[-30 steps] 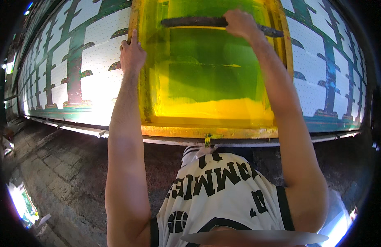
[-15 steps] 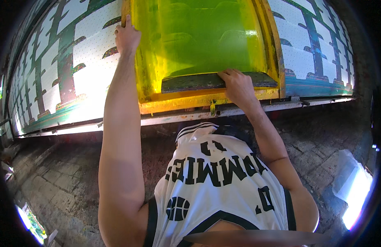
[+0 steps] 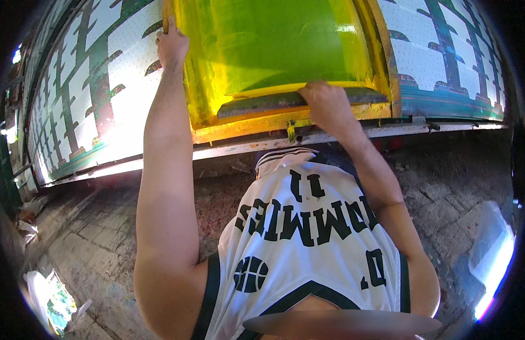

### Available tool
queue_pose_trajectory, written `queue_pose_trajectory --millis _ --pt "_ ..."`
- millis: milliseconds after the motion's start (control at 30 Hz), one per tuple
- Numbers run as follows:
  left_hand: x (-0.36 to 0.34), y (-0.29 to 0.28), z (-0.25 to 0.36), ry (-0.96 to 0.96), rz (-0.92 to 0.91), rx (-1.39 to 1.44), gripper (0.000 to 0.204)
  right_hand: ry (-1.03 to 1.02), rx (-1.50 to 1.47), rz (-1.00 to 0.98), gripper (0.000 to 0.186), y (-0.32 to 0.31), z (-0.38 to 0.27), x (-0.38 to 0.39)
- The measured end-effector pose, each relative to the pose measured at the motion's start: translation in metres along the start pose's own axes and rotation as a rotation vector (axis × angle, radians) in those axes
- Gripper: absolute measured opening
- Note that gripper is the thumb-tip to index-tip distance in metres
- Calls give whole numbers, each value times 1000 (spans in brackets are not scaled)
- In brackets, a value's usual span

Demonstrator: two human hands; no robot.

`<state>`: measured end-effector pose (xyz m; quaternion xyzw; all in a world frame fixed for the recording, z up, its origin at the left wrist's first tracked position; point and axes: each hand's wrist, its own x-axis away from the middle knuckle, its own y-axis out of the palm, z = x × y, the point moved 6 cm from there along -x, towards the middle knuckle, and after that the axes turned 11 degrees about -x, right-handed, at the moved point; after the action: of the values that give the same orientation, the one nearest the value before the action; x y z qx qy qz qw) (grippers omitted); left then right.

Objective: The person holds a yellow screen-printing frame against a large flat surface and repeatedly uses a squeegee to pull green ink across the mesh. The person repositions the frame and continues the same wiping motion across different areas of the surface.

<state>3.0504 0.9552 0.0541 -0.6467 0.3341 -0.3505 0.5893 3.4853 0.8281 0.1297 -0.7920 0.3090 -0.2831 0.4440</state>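
A screen-printing frame (image 3: 234, 132), smeared yellow, lies in front of me with green-looking mesh (image 3: 279, 51) inside it. My left hand (image 3: 173, 48) is closed round the frame's left side rail near its far visible end. At the near end of the mesh, my right hand (image 3: 329, 105) grips a long dark squeegee (image 3: 259, 104) by its top edge, right of its middle. The squeegee lies crosswise, just inside the near rail. Bright yellow ink (image 3: 262, 90) runs in a strip along its far side. My right fingertips are partly hidden behind the hand.
Patterned white panels with dark green gaps (image 3: 98, 73) spread left of the frame, and similar panels (image 3: 413, 51) lie on its right. A metal rail (image 3: 217, 152) edges the table on my side. Clear plastic (image 3: 492, 243) lies on the stained floor at right.
The squeegee has tilted in my right hand, and a yellow ink strip now shows along its far side. My left hand keeps its hold on the frame. The whole view has shifted slightly.
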Motion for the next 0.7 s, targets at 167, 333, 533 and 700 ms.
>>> queue_pose_trajectory --millis 167,333,533,700 --pt "-3 2 2 -37 -7 -84 61 -100 -380 -136 53 -22 11 32" --pt "-9 9 -2 -55 -29 -69 60 155 -495 211 58 -71 112 38" --pt "-10 13 -6 -62 -43 -47 59 526 -274 640 74 -103 253 44" --pt "-10 12 -6 -34 16 -55 59 486 -387 473 74 -82 283 30"
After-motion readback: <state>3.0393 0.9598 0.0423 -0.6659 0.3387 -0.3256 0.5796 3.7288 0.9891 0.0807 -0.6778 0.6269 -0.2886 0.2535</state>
